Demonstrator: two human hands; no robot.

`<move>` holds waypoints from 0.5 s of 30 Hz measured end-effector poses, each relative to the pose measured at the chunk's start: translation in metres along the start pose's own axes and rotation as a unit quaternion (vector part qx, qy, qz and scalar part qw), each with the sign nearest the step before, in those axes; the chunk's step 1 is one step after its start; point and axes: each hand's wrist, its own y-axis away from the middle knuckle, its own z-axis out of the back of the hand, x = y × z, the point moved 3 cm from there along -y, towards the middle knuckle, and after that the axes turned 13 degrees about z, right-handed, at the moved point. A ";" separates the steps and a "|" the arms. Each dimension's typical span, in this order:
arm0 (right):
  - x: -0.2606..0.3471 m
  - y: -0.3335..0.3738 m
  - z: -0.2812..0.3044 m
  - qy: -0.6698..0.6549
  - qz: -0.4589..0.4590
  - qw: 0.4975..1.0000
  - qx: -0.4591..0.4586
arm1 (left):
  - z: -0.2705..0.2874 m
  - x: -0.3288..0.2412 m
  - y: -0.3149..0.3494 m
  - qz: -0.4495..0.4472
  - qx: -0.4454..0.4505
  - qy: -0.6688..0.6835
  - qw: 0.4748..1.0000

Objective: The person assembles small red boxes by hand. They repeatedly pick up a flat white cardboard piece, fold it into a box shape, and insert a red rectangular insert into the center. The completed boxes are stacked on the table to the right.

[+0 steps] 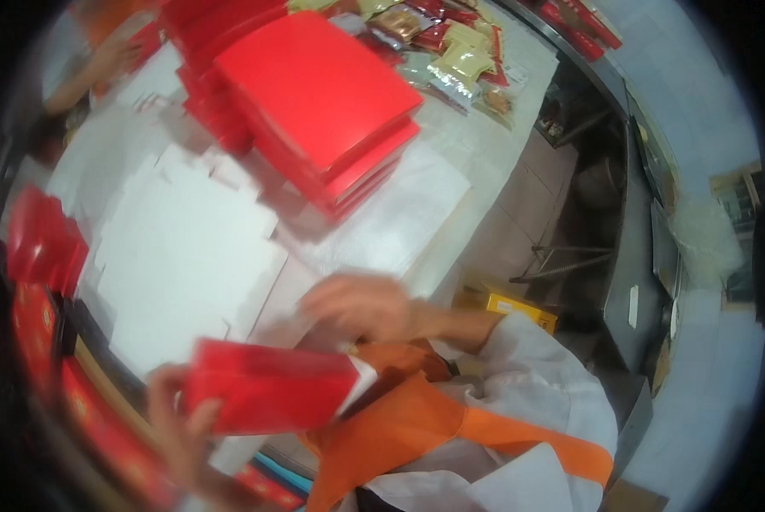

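My left hand [176, 410] grips the left end of a red cardboard box [267, 388], thumb on its near side. At the box's right end a white inner flap [361, 384] sticks out. Just above that end hovers my right hand [361, 307], smeared by motion, so its fingers do not show clearly. Flat white die-cut cardboard sheets [186, 256] lie stacked on the table beyond the box, their edges notched. Farther off, finished-looking red boxes [318, 85] are piled several high.
Small wrapped snack packets [463, 60] heap at the table's far side. More red boxes [41, 243] stand at the left edge. Another person's hand [118, 60] is at the far left with a red piece. A yellow carton [519, 311] and a dark metal frame [570, 256] are at the right.
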 end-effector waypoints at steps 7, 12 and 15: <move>-0.109 0.005 0.281 0.562 -0.049 0.809 -0.166 | 0.022 0.087 0.017 0.007 -0.283 -0.356 0.891; -0.172 -0.027 0.412 0.759 -0.271 0.588 -0.075 | -0.001 0.143 0.026 -0.077 -0.318 -0.348 0.879; -0.189 -0.020 0.481 0.566 -0.391 0.726 0.016 | -0.010 0.113 0.021 -0.121 -0.277 -0.328 0.895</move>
